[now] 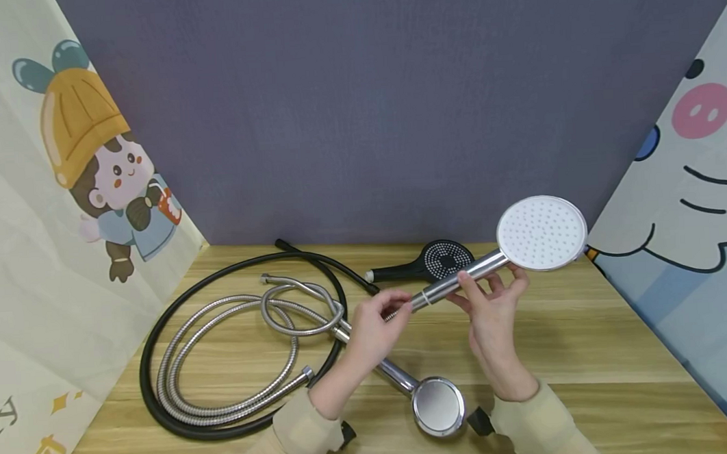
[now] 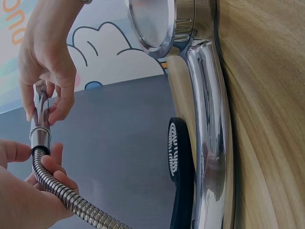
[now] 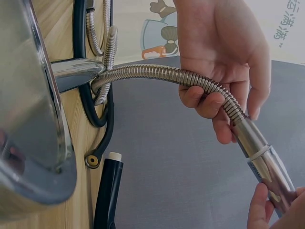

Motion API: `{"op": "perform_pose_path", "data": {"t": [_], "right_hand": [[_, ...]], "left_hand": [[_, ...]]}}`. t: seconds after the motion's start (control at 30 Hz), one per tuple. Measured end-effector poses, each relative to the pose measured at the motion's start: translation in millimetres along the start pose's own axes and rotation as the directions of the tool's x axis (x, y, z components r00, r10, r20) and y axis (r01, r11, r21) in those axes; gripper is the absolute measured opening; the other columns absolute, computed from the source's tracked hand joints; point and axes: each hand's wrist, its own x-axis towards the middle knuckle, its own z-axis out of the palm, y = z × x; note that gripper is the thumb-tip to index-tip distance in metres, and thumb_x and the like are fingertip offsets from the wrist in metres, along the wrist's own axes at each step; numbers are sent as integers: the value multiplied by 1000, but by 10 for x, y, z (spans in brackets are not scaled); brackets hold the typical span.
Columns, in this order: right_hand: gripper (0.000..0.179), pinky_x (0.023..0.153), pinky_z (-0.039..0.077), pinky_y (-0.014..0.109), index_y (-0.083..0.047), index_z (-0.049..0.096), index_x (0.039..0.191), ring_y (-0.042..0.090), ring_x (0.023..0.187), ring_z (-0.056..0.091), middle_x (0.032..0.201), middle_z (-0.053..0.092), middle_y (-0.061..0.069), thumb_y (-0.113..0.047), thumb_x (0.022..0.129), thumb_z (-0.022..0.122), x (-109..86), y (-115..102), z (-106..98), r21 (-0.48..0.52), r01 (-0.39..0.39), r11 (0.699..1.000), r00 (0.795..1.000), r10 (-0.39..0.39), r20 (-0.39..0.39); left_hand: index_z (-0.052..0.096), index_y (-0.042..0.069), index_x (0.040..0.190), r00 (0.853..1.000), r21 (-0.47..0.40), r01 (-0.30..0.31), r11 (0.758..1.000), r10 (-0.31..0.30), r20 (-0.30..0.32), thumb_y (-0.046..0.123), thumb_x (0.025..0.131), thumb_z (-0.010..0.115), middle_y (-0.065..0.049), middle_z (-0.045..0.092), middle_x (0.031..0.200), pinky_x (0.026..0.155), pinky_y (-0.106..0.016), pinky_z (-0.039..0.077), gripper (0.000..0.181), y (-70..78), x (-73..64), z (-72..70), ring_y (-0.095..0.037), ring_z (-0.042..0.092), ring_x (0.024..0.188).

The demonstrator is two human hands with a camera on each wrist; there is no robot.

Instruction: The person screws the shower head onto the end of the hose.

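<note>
A chrome handheld shower head with a round white nozzle face is raised above the table, tilted with its face at the upper right. My right hand grips its handle with fingers and thumb. At the handle's lower end, my left hand holds the ribbed metal shower hose, fingers curled round it close to the connector. Hose end and handle meet there in line; how firmly they are joined I cannot tell. Between my forearms lies a smaller chrome shower head, face up.
A black shower head lies at the back of the table, against the grey panel. To the left, a coiled silver hose lies inside a looped black hose. Printed curtains hang at both sides.
</note>
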Motion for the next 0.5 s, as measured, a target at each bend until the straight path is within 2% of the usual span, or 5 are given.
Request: {"op": "perform_pose_path", "data": {"t": [0.17, 0.5], "right_hand": [[71, 64, 58, 37, -19, 19, 129, 22, 82, 66, 106, 48, 12, 12, 82, 62, 4, 9, -3, 2, 3, 1000, 1000, -3, 1], [71, 65, 58, 38, -19, 20, 131, 22, 81, 67, 105, 49, 11, 12, 83, 62, 4, 20, 3, 5, 9, 1000, 1000, -9, 0]], "left_hand": [[68, 6, 102, 1000, 7, 9, 1000, -9, 4, 11, 86, 66, -4, 70, 86, 61, -21, 53, 17, 11, -4, -3, -9, 61, 69], [67, 6, 103, 1000, -20, -11, 1000, 11, -5, 10, 84, 69, -6, 70, 90, 69, -22, 55, 20, -20, 0, 0, -13, 64, 76]]}}
